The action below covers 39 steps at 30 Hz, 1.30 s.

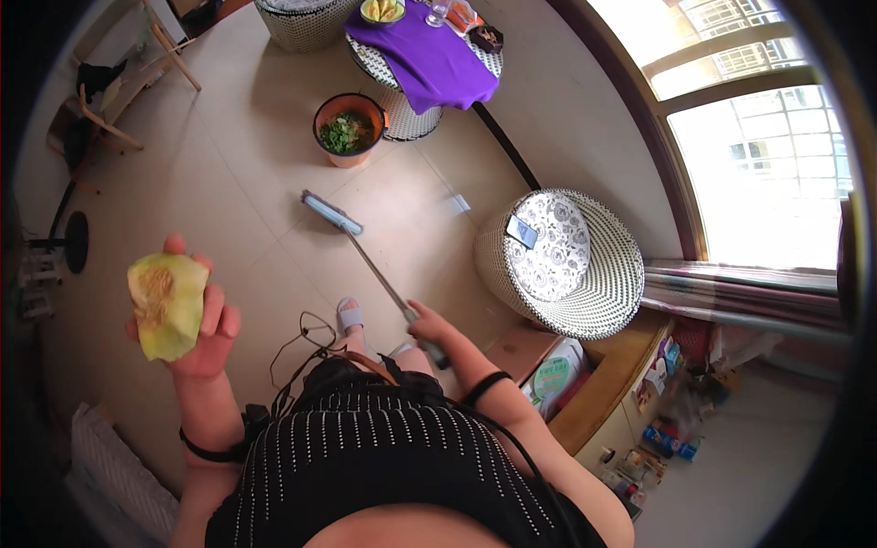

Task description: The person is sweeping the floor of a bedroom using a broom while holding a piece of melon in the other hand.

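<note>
My left hand (206, 352) is raised at the left, its fingers wrapped round a pale green chunk of melon (167, 306) with a yellowish, seedy hollow. Lower and to the right, my right hand (431, 327) grips the grey handle of a flat mop (376, 274). Its light blue head (331, 213) rests on the tiled floor ahead of my feet. Beyond the mop head stands an orange bucket (351, 159) with a dark rim, holding leafy green scraps (347, 134).
A round wicker chair (598, 315) on the right bears a patterned cushion (566, 237) and a phone (522, 232). Behind the bucket is a wicker table under a purple cloth (429, 59), with a bowl of yellow fruit pieces (383, 11). A wooden cabinet (607, 406) stands at right.
</note>
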Tool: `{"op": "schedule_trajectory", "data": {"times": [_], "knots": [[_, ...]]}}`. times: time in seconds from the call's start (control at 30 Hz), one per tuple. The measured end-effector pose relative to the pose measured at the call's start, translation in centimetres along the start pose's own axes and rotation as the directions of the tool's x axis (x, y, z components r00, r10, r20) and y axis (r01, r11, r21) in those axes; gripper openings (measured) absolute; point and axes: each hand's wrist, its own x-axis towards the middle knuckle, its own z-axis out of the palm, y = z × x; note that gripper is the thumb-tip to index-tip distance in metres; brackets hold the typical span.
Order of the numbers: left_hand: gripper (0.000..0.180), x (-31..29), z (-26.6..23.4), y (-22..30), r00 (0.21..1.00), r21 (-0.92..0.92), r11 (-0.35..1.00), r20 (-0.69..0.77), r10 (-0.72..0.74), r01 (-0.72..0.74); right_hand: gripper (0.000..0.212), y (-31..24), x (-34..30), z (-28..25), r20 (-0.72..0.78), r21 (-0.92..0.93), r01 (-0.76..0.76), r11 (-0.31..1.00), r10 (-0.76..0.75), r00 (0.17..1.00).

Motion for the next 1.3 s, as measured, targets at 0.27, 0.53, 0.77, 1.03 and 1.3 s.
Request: {"op": "schedule_trajectory", "data": {"times": [0.27, 0.53, 0.77, 1.03, 1.3], "knots": [[0.082, 0.4, -1.0, 0.2, 1.0, -0.017, 1.0, -0.022, -0.012, 0.012, 0.03, 6.5, -7.0, -3.1, -0.097, 0.354, -0.151, 0.923, 0.197, 0.975], [0.065, -0.4, -1.1, 0.3, 1.0, 0.062, 0.998, -0.019, -0.014, 0.015, 0.006, 3.1, 0.8, 4.5, 0.109, 0.501, -0.357, 0.788, 0.352, 0.93], [0.071, 0.7, -1.7, -0.2, 1.0, -0.019, 1.0, -0.017, -0.018, 0.017, 0.028, 1.7, -3.9, 0.9, 0.327, 0.634, -0.331, 0.699, 0.145, 0.934], [0.065, 2.0, -1.2, 0.0, 0.997, -0.025, 0.998, 0.049, -0.054, 0.055, 0.023, 6.6, -10.0, -5.4, 0.127, 0.629, -0.213, 0.747, 0.172, 0.977], [0.063, 0.9, -1.2, 0.9, 1.0, 0.027, 0.999, 0.023, -0.018, 0.017, 0.006, 2.7, -0.7, 1.4, 0.122, 0.685, -0.336, 0.647, 0.352, 0.928]]}}
